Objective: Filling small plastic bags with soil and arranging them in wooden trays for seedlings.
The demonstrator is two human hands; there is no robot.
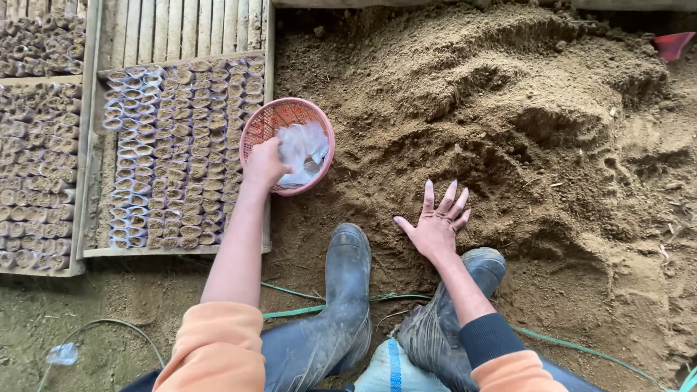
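My left hand (pixel 264 164) reaches into a round pink plastic basket (pixel 270 119) and closes on the clear plastic bags (pixel 305 147) lying in it. My right hand (pixel 436 223) rests flat on the loose brown soil (pixel 501 116), fingers spread, holding nothing. The basket sits at the left edge of the soil heap, beside a wooden tray (pixel 174 252). Both my arms wear orange sleeves.
The wooden tray holds several rows of small soil-filled seedling bags (pixel 174 152). Another filled tray (pixel 36 167) lies further left. My two dark rubber boots (pixel 341 305) stand below on the ground. A green hose (pixel 581 348) runs under them. A red object (pixel 671 43) shows at the top right.
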